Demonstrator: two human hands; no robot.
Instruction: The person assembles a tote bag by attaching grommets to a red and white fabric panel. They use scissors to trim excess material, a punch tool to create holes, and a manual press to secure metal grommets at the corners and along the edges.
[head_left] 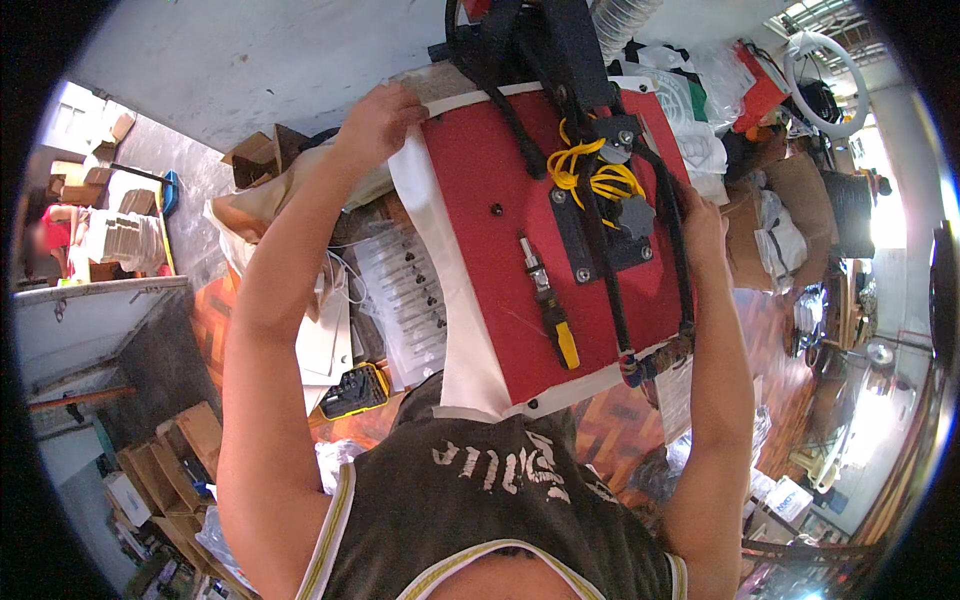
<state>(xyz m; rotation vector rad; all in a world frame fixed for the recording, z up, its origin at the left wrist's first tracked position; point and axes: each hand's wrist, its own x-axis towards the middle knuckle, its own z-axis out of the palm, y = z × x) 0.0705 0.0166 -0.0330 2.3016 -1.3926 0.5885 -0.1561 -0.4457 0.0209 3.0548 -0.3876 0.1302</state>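
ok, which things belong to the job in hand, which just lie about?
Job, apparently:
- flat red board with white edging, between left hand and right hand
- black metal bracket with grey lobed knob
- coiled yellow cord
- yellow-and-black screwdriver, lying on the board

Lying about, seemingly:
- open brown cardboard box, right
- white ring, upper right

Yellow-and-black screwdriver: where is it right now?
Head view, slightly right of centre: the yellow-and-black screwdriver lies on the red panel, to the lower left of the black mounting plate.
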